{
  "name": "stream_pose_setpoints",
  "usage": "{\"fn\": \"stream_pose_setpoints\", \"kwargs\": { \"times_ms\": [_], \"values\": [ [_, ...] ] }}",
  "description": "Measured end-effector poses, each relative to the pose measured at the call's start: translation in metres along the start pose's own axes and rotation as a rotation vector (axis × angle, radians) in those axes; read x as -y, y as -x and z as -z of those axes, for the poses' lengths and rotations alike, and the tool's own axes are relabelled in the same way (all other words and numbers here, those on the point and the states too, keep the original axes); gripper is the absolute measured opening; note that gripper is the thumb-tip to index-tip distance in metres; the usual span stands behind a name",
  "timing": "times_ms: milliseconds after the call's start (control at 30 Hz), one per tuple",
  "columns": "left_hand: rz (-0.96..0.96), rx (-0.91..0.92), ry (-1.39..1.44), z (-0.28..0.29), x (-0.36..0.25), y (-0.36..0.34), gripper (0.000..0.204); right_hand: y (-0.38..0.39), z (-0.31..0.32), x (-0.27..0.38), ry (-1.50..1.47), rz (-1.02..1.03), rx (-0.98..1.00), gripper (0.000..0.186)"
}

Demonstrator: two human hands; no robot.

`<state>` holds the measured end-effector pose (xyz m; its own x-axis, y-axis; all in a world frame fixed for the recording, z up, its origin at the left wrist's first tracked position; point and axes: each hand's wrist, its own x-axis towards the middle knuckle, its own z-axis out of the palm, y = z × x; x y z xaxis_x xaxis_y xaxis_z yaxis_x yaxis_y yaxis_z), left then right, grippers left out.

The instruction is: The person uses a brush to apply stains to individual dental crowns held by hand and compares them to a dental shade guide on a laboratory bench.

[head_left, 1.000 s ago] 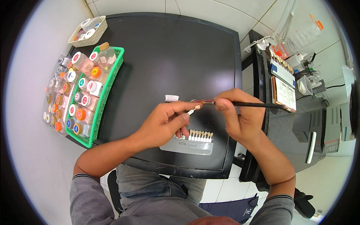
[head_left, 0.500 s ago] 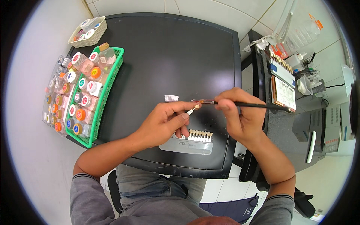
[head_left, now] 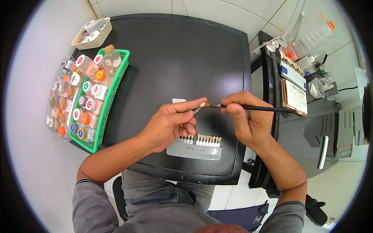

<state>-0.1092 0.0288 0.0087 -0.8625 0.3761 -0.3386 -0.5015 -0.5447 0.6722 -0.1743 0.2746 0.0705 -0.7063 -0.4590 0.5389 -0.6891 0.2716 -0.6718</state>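
Observation:
My left hand [head_left: 168, 126] pinches a small tooth-shade tab [head_left: 197, 110] between thumb and forefinger, its cream tooth-shaped end [head_left: 203, 104] pointing up and away. My right hand [head_left: 252, 119] is closed around a thin brush [head_left: 268, 109] with a black handle, held almost level. The brush's reddish-brown tip meets or nearly meets the tooth end; contact is too small to tell. Below my left hand lies a grey shade-guide holder [head_left: 194, 151] with a row of tooth tabs, some hidden by my fingers. A white ridged piece [head_left: 179, 100] shows partly behind my left hand.
On the black table [head_left: 175, 54], a green basket [head_left: 101, 128] of lidded jars stands at left, beside a clear container [head_left: 56, 112] of more jars. A cream basket [head_left: 93, 43] sits far left. The right-hand counter carries a notebook [head_left: 294, 98] and another shade guide [head_left: 292, 70].
My left hand has tilted the tab and drawn its tooth end against or close to the brush tip. The forefinger has straightened, and the right hand has barely moved.

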Motion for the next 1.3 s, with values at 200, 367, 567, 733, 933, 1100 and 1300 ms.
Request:
{"fn": "stream_pose_setpoints", "kwargs": {
  "times_ms": [200, 367, 567, 733, 933, 1100, 1300],
  "values": [
    [0.029, 0.084, 0.234, 0.0006, -0.0010, 0.0001, 0.055, -0.0006, -0.0010, -0.0007, -0.112, 0.121, 0.097, 0.018],
    [0.037, 0.119, 0.316, 0.0001, -0.0015, 0.0002, 0.053, -0.0031, 0.0020, 0.0026, -0.011, 0.121, 0.002, 0.019],
    [0.031, 0.128, 0.276, -0.0015, -0.0033, 0.0008, 0.058, -0.0047, 0.0016, 0.0030, 0.076, 0.156, 0.012, 0.021],
    [0.038, 0.115, 0.258, -0.0021, -0.0029, 0.0000, 0.057, -0.0021, 0.0002, -0.0006, -0.028, 0.189, -0.005, 0.017],
    [-0.020, 0.067, 0.025, -0.0011, -0.0020, 0.0008, 0.053, 0.0008, 0.0029, 0.0016, 0.008, 0.036, -0.046, 0.013],
    [-0.080, 0.041, -0.197, -0.0006, -0.0017, 0.0019, 0.042, -0.0052, -0.0006, 0.0051, -0.067, 0.237, 0.067, 0.012],
    [-0.096, 0.030, -0.252, -0.0014, -0.0010, 0.0024, 0.040, -0.0037, 0.0034, 0.0045, 0.005, 0.096, 0.025, 0.012]
  ]
}}
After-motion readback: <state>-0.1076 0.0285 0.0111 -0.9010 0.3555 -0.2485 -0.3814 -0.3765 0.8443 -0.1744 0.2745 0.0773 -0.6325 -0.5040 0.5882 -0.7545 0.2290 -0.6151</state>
